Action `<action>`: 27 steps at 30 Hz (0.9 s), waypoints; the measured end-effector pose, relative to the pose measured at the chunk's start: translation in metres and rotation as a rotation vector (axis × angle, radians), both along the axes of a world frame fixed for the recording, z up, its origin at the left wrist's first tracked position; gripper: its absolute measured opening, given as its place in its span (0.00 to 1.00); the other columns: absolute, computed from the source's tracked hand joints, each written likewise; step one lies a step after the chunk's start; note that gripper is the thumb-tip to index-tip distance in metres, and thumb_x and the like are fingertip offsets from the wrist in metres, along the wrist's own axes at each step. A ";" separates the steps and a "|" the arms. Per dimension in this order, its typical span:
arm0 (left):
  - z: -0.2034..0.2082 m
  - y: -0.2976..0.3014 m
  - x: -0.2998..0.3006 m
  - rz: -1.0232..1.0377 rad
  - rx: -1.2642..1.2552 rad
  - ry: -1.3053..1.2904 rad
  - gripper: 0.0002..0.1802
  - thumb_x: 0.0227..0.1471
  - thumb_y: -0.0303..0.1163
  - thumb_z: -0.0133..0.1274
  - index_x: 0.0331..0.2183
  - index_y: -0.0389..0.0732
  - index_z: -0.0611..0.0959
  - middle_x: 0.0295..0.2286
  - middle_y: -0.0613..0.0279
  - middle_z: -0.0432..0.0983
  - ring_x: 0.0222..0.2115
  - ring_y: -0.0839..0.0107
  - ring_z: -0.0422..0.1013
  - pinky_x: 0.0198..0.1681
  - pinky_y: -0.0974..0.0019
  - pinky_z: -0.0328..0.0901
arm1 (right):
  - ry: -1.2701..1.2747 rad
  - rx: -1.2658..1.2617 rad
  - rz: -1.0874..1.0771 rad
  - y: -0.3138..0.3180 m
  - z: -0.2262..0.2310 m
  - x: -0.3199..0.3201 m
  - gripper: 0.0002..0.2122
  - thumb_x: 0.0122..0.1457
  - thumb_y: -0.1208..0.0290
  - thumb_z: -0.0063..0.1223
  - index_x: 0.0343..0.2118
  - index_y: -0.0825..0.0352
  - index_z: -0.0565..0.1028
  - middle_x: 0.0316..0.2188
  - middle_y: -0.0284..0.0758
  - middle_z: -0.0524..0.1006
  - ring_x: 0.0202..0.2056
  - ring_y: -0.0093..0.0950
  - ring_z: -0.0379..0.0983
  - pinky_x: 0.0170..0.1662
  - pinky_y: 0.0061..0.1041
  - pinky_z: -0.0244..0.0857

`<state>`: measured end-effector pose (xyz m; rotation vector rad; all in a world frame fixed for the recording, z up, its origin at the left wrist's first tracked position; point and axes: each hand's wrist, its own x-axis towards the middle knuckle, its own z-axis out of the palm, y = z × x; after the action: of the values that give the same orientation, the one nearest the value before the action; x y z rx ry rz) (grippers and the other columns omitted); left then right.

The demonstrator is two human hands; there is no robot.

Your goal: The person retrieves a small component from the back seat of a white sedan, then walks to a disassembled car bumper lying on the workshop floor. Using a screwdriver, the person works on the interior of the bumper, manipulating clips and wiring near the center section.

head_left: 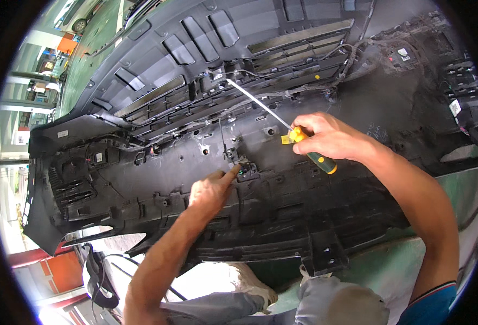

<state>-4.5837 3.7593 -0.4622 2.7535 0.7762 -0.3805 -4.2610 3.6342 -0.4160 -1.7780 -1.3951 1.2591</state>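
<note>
A large black car bumper [157, 181] lies with its inner side up before me. My right hand [325, 135] is closed around a screwdriver [260, 104] with a yellow and dark green handle. Its long metal shaft points up and left, the tip near a small metal-faced bracket [218, 75]; whether they touch I cannot tell. Lower down, my left hand [210, 190] reaches in with its index finger stretched out. That fingertip meets a small black fitting [247, 171] in the middle of the bumper. The left thumb is hidden.
A cable harness [350, 57] runs along the bumper's grille section [304, 46]. A yellow tag [287, 140] sits beside the screwdriver handle. Below the near edge are my knees [342, 303] and the green floor [396, 257]. A parked car [79, 16] stands far left.
</note>
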 end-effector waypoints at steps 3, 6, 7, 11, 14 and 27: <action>0.059 0.014 -0.026 0.065 -0.196 0.195 0.34 0.56 0.37 0.59 0.63 0.50 0.68 0.44 0.56 0.79 0.38 0.57 0.79 0.41 0.57 0.74 | -0.047 0.024 0.036 0.005 0.009 -0.014 0.16 0.52 0.66 0.64 0.41 0.70 0.77 0.30 0.38 0.79 0.32 0.29 0.76 0.38 0.29 0.69; 0.103 0.014 -0.043 0.408 -0.684 0.054 0.39 0.58 0.45 0.59 0.63 0.38 0.65 0.51 0.50 0.76 0.47 0.60 0.76 0.50 0.60 0.71 | -0.089 0.042 0.152 0.018 0.027 -0.054 0.18 0.52 0.64 0.66 0.42 0.69 0.77 0.32 0.41 0.81 0.35 0.31 0.79 0.40 0.31 0.72; 0.114 0.007 -0.047 0.473 -0.792 -0.093 0.42 0.58 0.49 0.59 0.63 0.35 0.64 0.53 0.47 0.74 0.50 0.60 0.74 0.53 0.60 0.69 | 0.018 0.060 0.204 0.021 0.037 -0.070 0.19 0.53 0.64 0.66 0.43 0.69 0.77 0.33 0.41 0.81 0.36 0.32 0.80 0.40 0.31 0.73; 0.146 -0.017 -0.056 0.648 -1.240 -0.570 0.43 0.62 0.55 0.52 0.63 0.30 0.63 0.55 0.48 0.70 0.57 0.61 0.66 0.63 0.61 0.59 | 0.003 0.225 0.436 0.032 0.073 -0.156 0.24 0.54 0.64 0.66 0.50 0.70 0.70 0.30 0.47 0.80 0.30 0.44 0.81 0.34 0.37 0.75; 0.156 -0.031 -0.062 0.913 -1.323 -0.819 0.31 0.69 0.50 0.42 0.56 0.29 0.73 0.45 0.54 0.77 0.47 0.70 0.72 0.56 0.67 0.64 | -0.027 0.301 0.471 0.037 0.096 -0.202 0.25 0.56 0.60 0.64 0.48 0.73 0.67 0.24 0.48 0.79 0.26 0.47 0.79 0.30 0.44 0.74; 0.128 -0.065 -0.357 1.619 0.012 -1.241 0.21 0.67 0.44 0.48 0.44 0.35 0.81 0.15 0.70 0.68 0.11 0.85 0.59 0.15 0.80 0.54 | -0.387 -0.108 0.168 0.081 -0.050 -0.137 0.16 0.53 0.65 0.66 0.40 0.71 0.80 0.35 0.43 0.83 0.39 0.35 0.81 0.44 0.32 0.73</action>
<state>-4.9408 3.6940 -0.3337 1.0237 1.9062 1.3599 -4.3981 3.7153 -0.4660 -2.0974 -1.7482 1.1297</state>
